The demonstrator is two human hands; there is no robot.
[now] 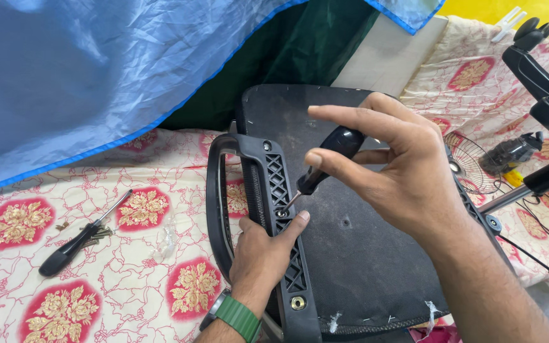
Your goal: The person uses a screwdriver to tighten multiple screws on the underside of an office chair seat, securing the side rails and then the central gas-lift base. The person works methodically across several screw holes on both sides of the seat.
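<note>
Black plastic everywhere here: an upturned chair seat (357, 254) lies on the floral sheet (65, 267), and the armrest bracket (281, 209) runs down its left edge. The right hand (401, 171) pinches the black-handled screwdriver (325, 159) between thumb and fingertips, index finger stretched out above the handle, the tip angled down-left into a screw hole in the bracket just above the left thumb. The left hand (262, 257), green watch strap (239, 317) at the wrist, wraps the bracket and pins it to the seat, thumb lying right beside the tip.

To do this well, the judgement is simple: bring the shaft more in line with the hole, since it sits slanted now and could cam out. Press down while turning, and keep that left thumb a touch further from the blade. A second screwdriver (77, 244) rests well to the left of the fingers, and another hole (298, 303) shows lower on the bracket, below the left hand.
</note>
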